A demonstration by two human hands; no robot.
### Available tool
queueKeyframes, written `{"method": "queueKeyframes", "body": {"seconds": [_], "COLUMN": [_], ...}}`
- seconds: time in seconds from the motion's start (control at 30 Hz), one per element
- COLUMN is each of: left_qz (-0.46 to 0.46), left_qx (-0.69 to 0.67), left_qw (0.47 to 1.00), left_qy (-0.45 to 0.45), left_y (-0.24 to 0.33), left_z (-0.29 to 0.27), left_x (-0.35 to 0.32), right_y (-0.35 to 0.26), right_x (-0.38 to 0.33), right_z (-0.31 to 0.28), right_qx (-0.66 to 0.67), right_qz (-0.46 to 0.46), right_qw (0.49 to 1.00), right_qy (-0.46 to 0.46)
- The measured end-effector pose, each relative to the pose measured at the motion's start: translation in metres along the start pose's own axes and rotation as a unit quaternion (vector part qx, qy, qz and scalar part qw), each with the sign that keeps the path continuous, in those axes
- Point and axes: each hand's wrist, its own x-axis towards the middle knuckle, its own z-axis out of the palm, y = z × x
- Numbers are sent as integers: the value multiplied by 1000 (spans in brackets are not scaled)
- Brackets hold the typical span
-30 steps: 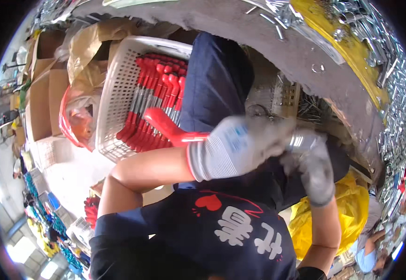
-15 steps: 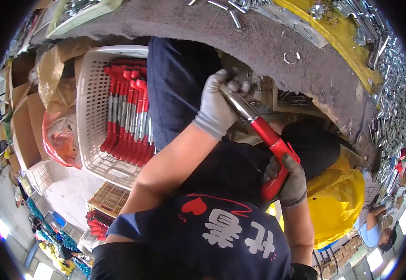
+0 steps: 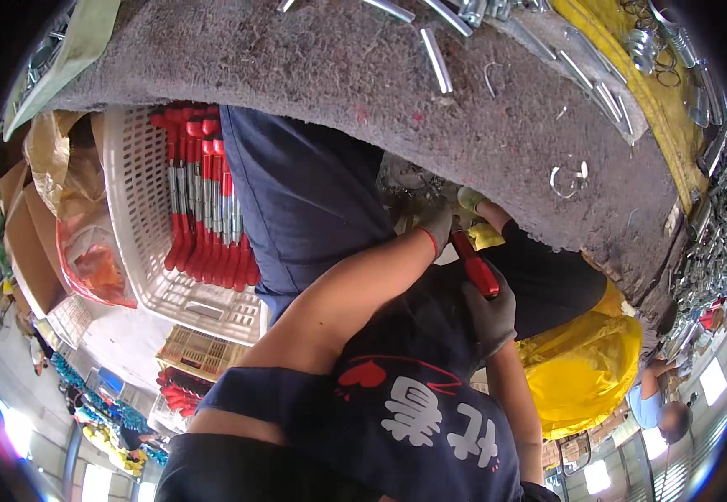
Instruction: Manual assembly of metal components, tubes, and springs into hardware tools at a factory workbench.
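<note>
Both hands (image 3: 464, 259) lower, red-handled tool (image 3: 474, 265) tucked under bench (image 3: 430, 142).

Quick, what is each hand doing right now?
Left hand: gloved, at the top of the red-handled tool; grip hidden.
Right hand: gloved, closed on its handle.

Tool head, fingertips and basket partly hidden

The far end of the red-handled metal tool (image 3: 474, 261) disappears under the edge of the grey felt-covered bench (image 3: 397, 92), so its head cannot be made out. The fingertips of the grey-gloved left hand (image 3: 435, 224) vanish in the same shadow, and the grey-gloved right hand (image 3: 490, 316) covers the handle's near end. A dark blue trouser leg (image 3: 305, 197) hides the right side of the white slotted plastic basket (image 3: 142, 251). The small metal parts (image 3: 706, 259) along the right rim are too blurred to identify.
</note>
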Motion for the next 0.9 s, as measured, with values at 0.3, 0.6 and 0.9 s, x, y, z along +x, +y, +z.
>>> {"method": "queueKeyframes", "body": {"seconds": [0.3,0.6,0.9], "left_qz": [109,592,544], "left_qx": [246,581,816], "left_qw": [963,554,185], "left_qy": [-19,-71,62], "left_y": [56,32,31], "left_z": [17,42,-29], "left_x": [-57,-152,-40], "right_y": [-77,-5,-14], "right_x": [32,60,73], "right_z": [18,25,55], "right_qx": [-375,-514,-319], "right_qz": [-105,-343,-162], "right_qw": [917,783,924], "right_qy": [-81,-77,-135]}}
